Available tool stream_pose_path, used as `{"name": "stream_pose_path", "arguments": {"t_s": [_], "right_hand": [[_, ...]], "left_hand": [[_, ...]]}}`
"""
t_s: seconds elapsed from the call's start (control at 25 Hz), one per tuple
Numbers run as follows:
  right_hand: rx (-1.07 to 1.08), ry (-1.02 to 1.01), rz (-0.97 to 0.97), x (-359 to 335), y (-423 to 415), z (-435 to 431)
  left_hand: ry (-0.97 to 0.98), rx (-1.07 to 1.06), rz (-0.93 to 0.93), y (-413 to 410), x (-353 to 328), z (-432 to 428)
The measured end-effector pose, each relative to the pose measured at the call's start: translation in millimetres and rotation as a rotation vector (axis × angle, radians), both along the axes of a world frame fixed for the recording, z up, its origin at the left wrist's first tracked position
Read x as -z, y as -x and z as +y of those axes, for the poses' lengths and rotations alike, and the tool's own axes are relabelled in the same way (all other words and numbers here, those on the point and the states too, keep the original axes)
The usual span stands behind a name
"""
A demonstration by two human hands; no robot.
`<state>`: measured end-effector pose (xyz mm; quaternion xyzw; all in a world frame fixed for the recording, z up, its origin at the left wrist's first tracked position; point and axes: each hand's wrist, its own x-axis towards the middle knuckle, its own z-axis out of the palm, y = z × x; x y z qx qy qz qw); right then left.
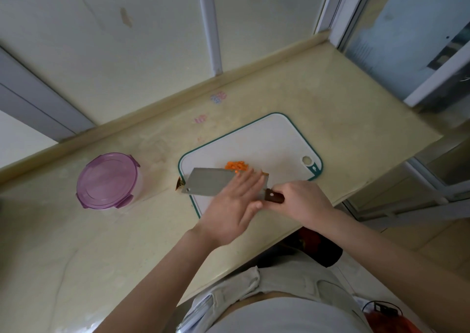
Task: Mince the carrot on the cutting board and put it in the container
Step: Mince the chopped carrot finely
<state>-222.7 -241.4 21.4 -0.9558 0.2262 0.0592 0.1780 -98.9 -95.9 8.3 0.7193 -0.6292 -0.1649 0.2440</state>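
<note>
Near edge of the counter (101, 243): a white cutting board (274, 139) with a teal rim lies at a slant on the beige top.
Cleaver (208, 184): its broad blade lies across the near part of the board, tip to the left, dark wooden handle (276, 197) to the right.
Left hand (236, 205): fingers straight, laid flat on the right part of the blade and pointing away.
Right hand (302, 203): fingers curled round the handle, gripping it.
Minced carrot (236, 165): a small orange heap on the board, just beyond the blade and the left fingertips.
Carrot end (179, 184): a brownish-orange piece at the blade's left tip, by the board's left edge.
Container (109, 181): round and clear, with a purple clip lid (106, 177) on it, standing on the counter well to the left of the board.
</note>
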Motion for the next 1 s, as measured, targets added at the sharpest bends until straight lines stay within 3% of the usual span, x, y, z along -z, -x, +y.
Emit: {"name": "stream_pose_path", "arguments": {"t_s": [0.24,0.44,0.68,0.8,1.0], "right_hand": [[-0.101,0.087,0.029,7,3,2],[-0.12,0.167,-0.008,12,5,0],[-0.149,0.187,0.017,5,6,2],[-0.167,0.272,-0.092,0,2,2],[-0.177,0.31,-0.021,5,2,1]], "left_hand": [[-0.239,0.171,0.053,-5,26,2],[-0.251,0.176,-0.013,-9,35,-6],[-0.305,-0.006,-0.1,-14,36,-13],[-0.226,0.114,-0.091,-6,31,-16],[-0.208,0.162,-0.135,-4,33,-19]]}}
